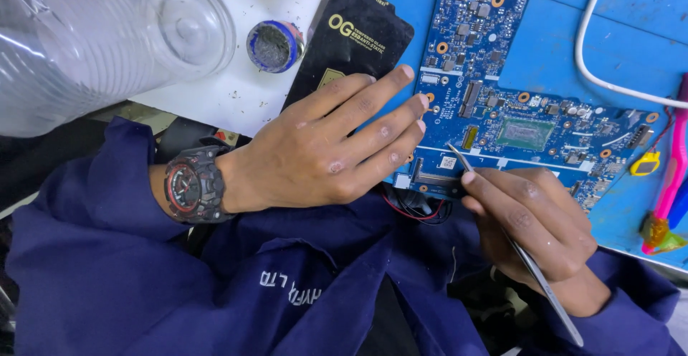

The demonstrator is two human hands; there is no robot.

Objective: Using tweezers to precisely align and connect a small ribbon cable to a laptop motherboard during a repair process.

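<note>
A blue circuit board point(502, 105) lies on a blue work mat point(616, 33). My left hand point(330, 148) rests flat, fingers together, its fingertips pressing the board's left edge; a black and red wristwatch point(192, 185) sits on that wrist. My right hand point(530, 220) grips metal tweezers point(516, 248) like a pen, their tip touching the board near its lower edge. Both arms are in dark blue sleeves.
A black flat packet point(351, 40) lies under my left hand's fingers. A clear plastic jar point(93, 40) lies on its side at top left beside a small round blue tin point(274, 45). A white cable point(595, 62) crosses the mat; pink and yellow tools point(666, 184) sit at right.
</note>
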